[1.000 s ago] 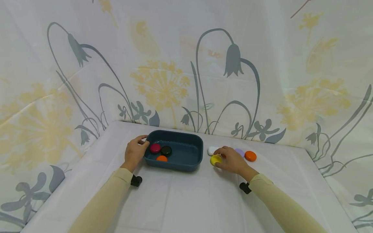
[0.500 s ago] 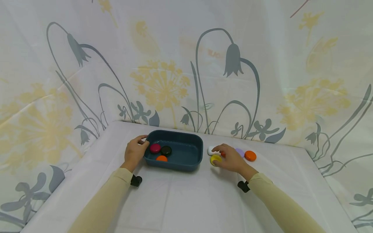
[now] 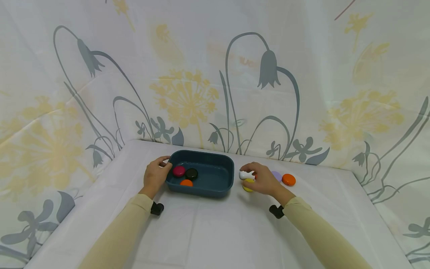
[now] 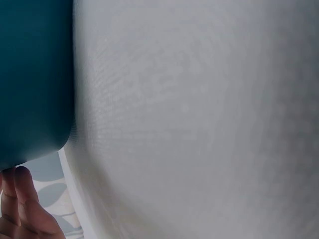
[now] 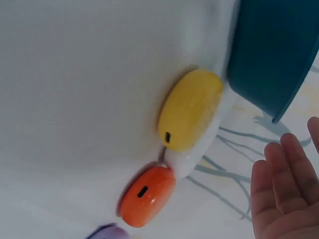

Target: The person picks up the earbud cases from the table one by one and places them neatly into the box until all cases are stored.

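A dark teal rectangular dish (image 3: 215, 175) stands on the white-covered table, holding a crimson disc (image 3: 179, 171), a black disc (image 3: 191, 174) and an orange disc (image 3: 186, 183). My left hand (image 3: 155, 176) grips its left end, thumb at the rim; in the left wrist view the fingers (image 4: 25, 191) touch the outer wall. To the right of the dish, my right hand (image 3: 263, 180) hovers with spread thumb and fingers over a white disc (image 3: 246, 175) and a glossy yellow disc (image 5: 192, 109). In the right wrist view its fingers (image 5: 284, 179) stay apart from the yellow disc, which leans on the white one.
Beside the right hand lie a red-orange disc (image 5: 148, 196), a lilac disc (image 3: 277, 176) and another orange disc (image 3: 289, 180). A flower-printed cloth (image 3: 201, 86) rises behind the table's back edge.
The right hand's fingers have lifted off the yellow disc and shifted back and slightly left over the white disc. The left hand and the dish have kept their place.
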Demonstrator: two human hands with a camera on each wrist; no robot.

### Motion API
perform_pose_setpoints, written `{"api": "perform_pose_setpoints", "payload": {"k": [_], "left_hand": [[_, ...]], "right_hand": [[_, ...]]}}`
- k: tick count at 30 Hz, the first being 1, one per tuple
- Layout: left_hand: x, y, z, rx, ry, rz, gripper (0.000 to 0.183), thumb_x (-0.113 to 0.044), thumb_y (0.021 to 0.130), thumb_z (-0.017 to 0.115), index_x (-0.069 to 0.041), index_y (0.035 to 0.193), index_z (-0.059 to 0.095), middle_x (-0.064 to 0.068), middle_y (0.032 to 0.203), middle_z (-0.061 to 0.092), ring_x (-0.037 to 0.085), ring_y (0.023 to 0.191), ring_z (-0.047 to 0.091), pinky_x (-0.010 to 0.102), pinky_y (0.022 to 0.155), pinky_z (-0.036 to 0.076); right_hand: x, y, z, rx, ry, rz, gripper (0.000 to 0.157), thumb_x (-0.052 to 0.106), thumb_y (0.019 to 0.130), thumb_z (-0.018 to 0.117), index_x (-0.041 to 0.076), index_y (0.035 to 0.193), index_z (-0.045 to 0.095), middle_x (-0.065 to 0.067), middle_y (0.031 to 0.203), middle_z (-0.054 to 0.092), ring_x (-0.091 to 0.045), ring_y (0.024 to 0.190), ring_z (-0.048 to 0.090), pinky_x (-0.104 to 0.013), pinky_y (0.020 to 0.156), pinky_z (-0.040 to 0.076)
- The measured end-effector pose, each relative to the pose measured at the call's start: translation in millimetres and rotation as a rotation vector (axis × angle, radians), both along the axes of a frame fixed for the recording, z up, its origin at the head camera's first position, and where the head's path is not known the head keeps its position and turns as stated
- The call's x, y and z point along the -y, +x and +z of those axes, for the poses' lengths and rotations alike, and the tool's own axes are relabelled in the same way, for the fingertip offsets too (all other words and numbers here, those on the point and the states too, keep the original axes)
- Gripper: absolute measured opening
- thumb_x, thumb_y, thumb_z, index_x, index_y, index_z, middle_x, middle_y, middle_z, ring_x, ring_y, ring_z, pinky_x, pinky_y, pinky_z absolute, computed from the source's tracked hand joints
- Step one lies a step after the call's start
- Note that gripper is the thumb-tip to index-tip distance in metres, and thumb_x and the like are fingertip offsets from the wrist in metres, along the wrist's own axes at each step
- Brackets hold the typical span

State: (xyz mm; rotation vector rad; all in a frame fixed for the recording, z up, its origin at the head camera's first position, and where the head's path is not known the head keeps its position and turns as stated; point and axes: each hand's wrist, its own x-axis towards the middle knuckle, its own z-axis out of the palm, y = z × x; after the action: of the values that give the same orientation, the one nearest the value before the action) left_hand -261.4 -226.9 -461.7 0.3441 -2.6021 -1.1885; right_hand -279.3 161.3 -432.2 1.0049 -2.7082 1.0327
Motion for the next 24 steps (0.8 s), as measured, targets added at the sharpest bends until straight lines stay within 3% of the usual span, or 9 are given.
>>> {"api": "perform_pose_setpoints", "payload": {"k": [14, 24], "left_hand": [[0, 0.1, 1.1, 0.002, 0.002, 0.0, 0.038, -0.031, 0.09, 0.057, -0.02, 0.126, 0.064, 0.012, 0.104, 0.067, 0.025, 0.083, 0.057, 0.027, 0.063, 0.043], [0, 0.8, 1.5, 0.015, 0.003, -0.004, 0.039, -0.031, 0.091, 0.056, -0.02, 0.128, 0.063, 0.012, 0.105, 0.066, 0.024, 0.085, 0.057, 0.027, 0.064, 0.043]], "right_hand": [[23, 1.2, 8.9, 0.015, -0.057, 0.068, 0.038, 0.017, 0.08, 0.075, 0.006, 0.115, 0.065, -0.013, 0.114, 0.066, -0.035, 0.1, 0.06, -0.048, 0.083, 0.052], [46, 4.6, 13.8, 0.015, -0.066, 0.072, 0.037, 0.02, 0.08, 0.075, 0.011, 0.115, 0.066, -0.003, 0.112, 0.066, -0.024, 0.1, 0.059, -0.044, 0.083, 0.052]]}}
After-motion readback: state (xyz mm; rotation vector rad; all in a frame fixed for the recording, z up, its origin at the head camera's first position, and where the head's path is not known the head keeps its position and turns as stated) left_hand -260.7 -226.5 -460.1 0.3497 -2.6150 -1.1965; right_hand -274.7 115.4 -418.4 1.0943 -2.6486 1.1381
